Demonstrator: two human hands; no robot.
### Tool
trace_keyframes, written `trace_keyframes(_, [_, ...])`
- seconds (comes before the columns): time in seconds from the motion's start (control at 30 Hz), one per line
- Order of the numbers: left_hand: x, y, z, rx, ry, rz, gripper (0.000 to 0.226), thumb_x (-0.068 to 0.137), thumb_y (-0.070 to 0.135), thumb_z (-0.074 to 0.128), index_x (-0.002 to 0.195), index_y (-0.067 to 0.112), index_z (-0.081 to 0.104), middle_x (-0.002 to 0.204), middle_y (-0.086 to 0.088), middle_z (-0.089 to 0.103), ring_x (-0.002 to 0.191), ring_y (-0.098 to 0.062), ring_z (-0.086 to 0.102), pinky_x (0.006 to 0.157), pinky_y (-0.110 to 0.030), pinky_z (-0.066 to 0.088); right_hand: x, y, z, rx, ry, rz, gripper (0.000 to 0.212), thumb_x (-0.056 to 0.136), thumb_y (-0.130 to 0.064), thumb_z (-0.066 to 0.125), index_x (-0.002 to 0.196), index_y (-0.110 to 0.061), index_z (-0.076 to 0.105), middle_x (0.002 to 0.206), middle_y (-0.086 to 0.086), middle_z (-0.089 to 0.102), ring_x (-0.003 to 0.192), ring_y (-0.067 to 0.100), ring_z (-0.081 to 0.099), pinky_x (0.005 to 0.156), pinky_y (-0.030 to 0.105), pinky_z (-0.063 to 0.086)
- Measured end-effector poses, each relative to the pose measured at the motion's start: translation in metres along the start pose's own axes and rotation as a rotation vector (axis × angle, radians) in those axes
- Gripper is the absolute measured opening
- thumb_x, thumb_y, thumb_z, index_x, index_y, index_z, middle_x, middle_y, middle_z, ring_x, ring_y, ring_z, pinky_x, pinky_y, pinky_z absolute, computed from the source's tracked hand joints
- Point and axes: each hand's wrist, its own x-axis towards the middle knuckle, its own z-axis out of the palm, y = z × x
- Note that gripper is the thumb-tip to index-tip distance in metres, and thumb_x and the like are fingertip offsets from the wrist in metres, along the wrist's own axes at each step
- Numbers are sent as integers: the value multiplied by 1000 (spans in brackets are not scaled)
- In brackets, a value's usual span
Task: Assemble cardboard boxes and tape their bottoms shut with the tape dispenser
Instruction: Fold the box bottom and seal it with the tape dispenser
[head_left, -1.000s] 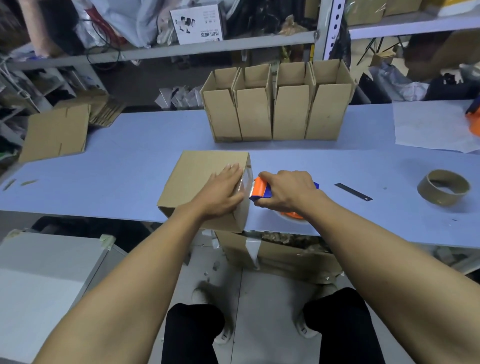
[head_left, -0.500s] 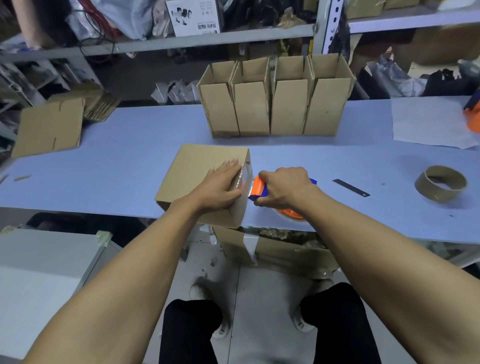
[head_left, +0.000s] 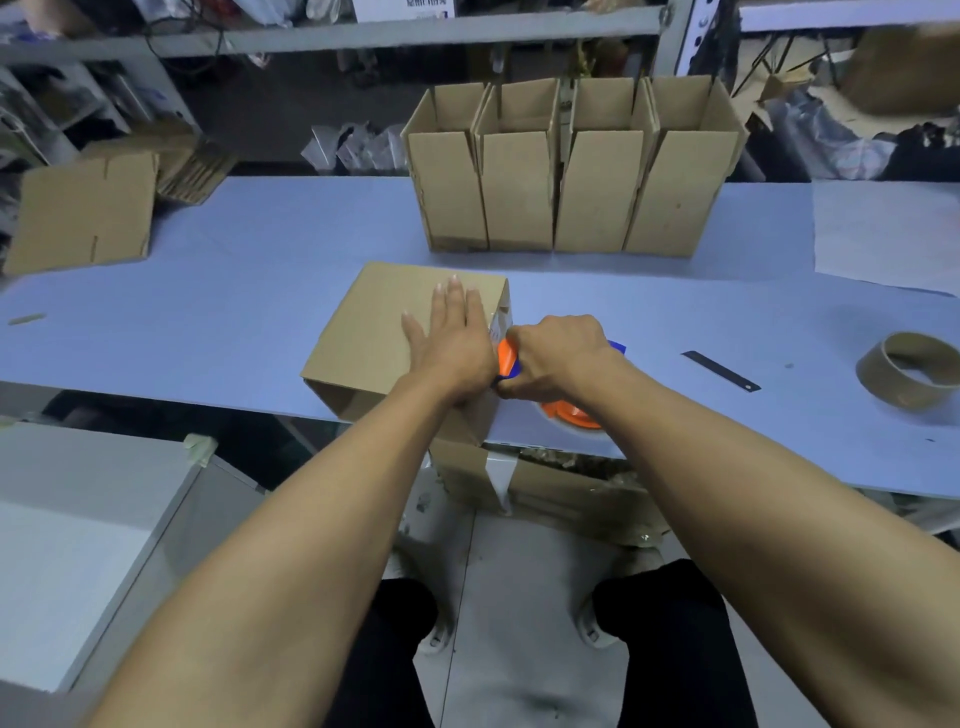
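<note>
A cardboard box lies on its side at the near edge of the blue table. My left hand lies flat on the box's upper face, fingers straight and pointing away from me. Clear tape shows on the box's right end. My right hand grips the orange and blue tape dispenser against that right end. Most of the dispenser is hidden under my hand.
Several assembled open boxes stand in a row at the back. Flat cardboard blanks lie at the far left. An empty tape core and a dark blade lie to the right, with a white sheet behind.
My left hand slid from the box's right edge up onto its top face and flattened. The right hand with the dispenser stayed against the box's right end.
</note>
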Motion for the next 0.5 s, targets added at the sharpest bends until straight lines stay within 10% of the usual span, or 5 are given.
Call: trace_keyframes(0.5, [-5, 5, -3, 26, -30, -39, 82, 99, 27, 45, 155, 14, -13, 161, -4, -25, 148, -27, -23, 114, -66, -5, -12, 18, -7, 158, -124, 116, 61, 74, -78, 57, 112, -29, 53, 98, 0, 61, 89, 26, 55, 72, 34, 38])
